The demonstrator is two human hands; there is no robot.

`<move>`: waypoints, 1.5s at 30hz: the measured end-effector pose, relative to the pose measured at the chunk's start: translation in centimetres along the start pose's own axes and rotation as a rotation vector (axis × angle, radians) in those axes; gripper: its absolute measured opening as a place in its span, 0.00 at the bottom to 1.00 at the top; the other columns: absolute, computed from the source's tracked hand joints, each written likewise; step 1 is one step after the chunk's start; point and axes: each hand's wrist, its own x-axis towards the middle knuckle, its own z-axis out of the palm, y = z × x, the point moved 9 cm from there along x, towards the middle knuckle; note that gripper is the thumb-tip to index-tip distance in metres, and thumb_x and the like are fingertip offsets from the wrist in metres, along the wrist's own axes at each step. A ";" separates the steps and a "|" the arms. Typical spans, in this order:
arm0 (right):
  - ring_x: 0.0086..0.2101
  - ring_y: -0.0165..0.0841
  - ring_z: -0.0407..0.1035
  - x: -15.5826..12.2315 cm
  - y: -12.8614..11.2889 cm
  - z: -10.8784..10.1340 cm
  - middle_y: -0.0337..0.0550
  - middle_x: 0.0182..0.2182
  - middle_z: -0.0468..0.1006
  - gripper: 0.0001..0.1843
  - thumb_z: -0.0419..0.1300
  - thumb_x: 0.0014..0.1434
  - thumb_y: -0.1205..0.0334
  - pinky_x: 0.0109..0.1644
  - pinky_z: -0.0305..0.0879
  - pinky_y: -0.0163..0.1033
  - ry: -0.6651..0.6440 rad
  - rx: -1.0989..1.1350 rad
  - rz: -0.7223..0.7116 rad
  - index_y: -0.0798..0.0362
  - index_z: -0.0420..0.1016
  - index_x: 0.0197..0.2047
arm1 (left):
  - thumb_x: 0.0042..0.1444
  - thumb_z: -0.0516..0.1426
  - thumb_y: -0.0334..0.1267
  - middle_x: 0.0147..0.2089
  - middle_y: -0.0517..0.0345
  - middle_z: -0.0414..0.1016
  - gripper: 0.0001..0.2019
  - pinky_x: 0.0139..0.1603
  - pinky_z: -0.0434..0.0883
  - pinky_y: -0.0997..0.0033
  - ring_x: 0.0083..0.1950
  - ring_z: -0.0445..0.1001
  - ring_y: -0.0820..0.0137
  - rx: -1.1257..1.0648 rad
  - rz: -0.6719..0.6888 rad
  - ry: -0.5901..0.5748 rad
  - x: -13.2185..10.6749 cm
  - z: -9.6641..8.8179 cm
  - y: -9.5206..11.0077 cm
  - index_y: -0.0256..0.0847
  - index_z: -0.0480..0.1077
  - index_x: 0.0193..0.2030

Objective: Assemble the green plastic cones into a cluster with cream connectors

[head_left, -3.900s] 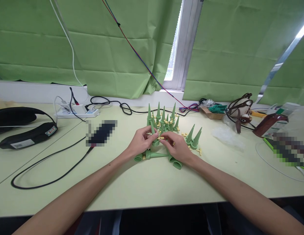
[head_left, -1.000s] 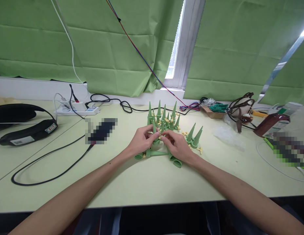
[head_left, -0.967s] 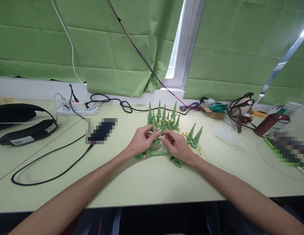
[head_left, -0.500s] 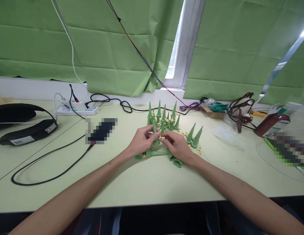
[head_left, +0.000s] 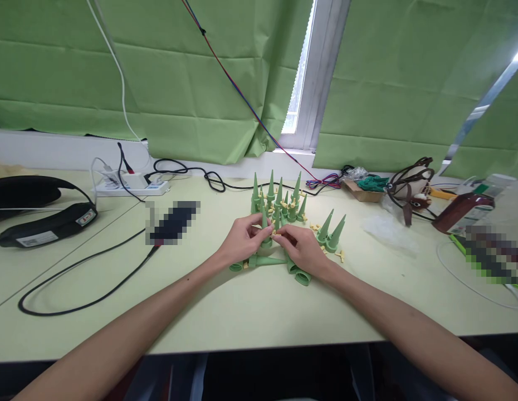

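My left hand (head_left: 245, 240) is closed around a green plant watering spike (head_left: 265, 221), which stands point up with its round collar at the bottom. At the side of that spike, my right hand (head_left: 301, 246) pinches a small yellow valve (head_left: 275, 234), partly hidden by the fingertips. Below my hands, another green spike (head_left: 269, 260) lies on its side, its tip running under my right hand. An open green collar (head_left: 303, 278) rests near my right wrist. Behind my hands stand several upright green spikes (head_left: 279, 195) with yellow valves among them.
Two more spikes (head_left: 335, 236) stand to the right, near a loose yellow valve (head_left: 340, 256). Clear plastic wrap (head_left: 388, 231), a cardboard box (head_left: 361, 192) and a dark red bottle (head_left: 465, 213) lie farther right. A black cable (head_left: 87, 307) loops across the left, below a power strip (head_left: 133, 189).
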 end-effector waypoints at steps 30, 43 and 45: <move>0.22 0.27 0.56 0.1 0.4 0.4 0.35 0.19 0.64 0.22 0.52 0.69 0.52 0.29 0.51 0.35 -0.043 -0.063 0.049 0.53 0.64 0.25 | 0.61 0.56 0.47 0.20 0.67 0.58 0.13 0.19 0.56 0.78 0.19 0.57 0.78 0.012 -0.008 -0.020 0.0 0.1 0.3 0.37 0.69 0.39; 0.22 0.27 0.60 0.0 0.1 -0.3 0.38 0.29 0.74 0.08 0.60 0.64 0.57 0.30 0.59 0.35 0.010 -0.033 0.044 0.53 0.71 0.41 | 0.60 0.56 0.47 0.19 0.67 0.59 0.12 0.19 0.55 0.77 0.19 0.58 0.78 -0.003 -0.003 -0.007 0.1 -0.1 0.3 0.38 0.69 0.38; 0.22 0.27 0.60 0.0 0.0 -0.3 0.39 0.29 0.74 0.07 0.59 0.64 0.58 0.31 0.59 0.35 0.005 -0.040 0.030 0.53 0.72 0.42 | 0.60 0.57 0.47 0.20 0.67 0.60 0.13 0.19 0.56 0.77 0.19 0.58 0.78 -0.004 0.000 -0.008 0.1 -0.1 0.3 0.38 0.69 0.38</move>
